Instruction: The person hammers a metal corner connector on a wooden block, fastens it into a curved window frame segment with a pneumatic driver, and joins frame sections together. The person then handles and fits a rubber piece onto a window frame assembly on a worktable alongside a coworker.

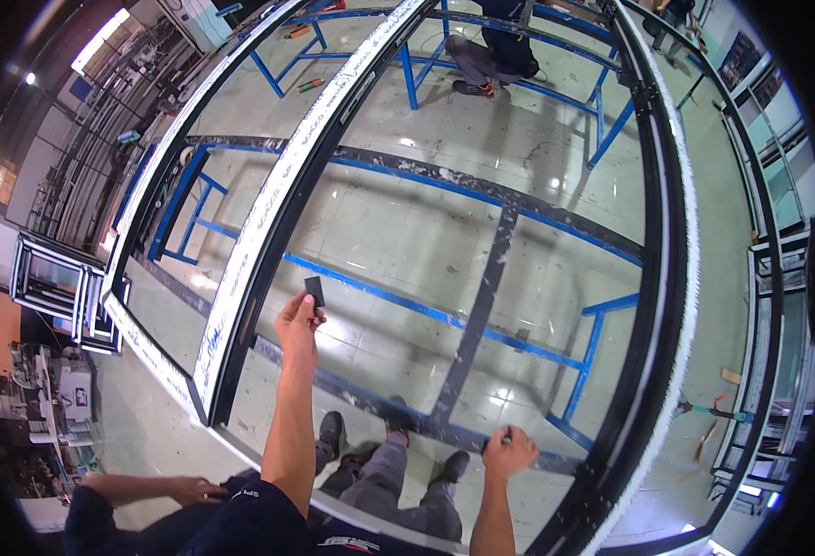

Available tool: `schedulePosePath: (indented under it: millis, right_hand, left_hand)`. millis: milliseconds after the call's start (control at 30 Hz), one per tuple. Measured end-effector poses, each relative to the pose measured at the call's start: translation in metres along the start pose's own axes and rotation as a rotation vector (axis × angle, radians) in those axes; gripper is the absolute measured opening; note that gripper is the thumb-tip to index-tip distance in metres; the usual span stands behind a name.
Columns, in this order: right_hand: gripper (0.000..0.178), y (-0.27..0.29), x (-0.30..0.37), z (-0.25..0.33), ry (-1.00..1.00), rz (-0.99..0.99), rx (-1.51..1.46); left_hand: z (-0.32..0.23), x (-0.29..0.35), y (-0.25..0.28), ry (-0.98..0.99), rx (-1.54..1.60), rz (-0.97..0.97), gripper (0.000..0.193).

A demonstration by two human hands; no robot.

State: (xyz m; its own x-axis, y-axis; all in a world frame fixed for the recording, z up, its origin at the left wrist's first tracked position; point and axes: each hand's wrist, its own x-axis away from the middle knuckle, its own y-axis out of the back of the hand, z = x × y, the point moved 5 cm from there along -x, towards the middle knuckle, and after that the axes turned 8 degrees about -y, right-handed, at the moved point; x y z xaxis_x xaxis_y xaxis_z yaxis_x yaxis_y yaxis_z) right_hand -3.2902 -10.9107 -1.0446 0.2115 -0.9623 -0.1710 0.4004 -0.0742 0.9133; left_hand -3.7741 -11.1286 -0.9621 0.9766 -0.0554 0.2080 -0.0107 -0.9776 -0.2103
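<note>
Raised over the open part of a large window or door frame, my left hand [298, 317] pinches a small flat black rectangular piece [314, 289] between thumb and fingers. The frame's black profile with white printed protective film [269, 199] runs just left of that hand. My right hand [509, 451] is lower and to the right, closed, above the near dark crossbar [370, 400] of the work stand. A bit of something dark shows at its fingers, too small to name. The frame's right black profile [646, 278] curves past on its right.
Blue-legged stands [579, 371] carry the frame. A co-worker's hand [199, 489] and forearm are close on my left. Another person [495, 56] crouches beyond the far stand. Stacked frames [65, 287] stand at left, with more frames [769, 352] at right.
</note>
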Motion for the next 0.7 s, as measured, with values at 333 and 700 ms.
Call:
schedulePosePath:
  millis: [333, 700]
  right_hand:
    - [0.031, 0.044, 0.014, -0.014, -0.042, 0.179, -0.113]
    - [0.055, 0.211, 0.030, 0.061, 0.016, 1.128, -1.499]
  left_hand:
    - [-0.129, 0.276, 0.089, -0.213, 0.023, -0.087, 0.032]
    - [-0.135, 0.448, 0.135, -0.182, 0.152, -0.025, 0.033]
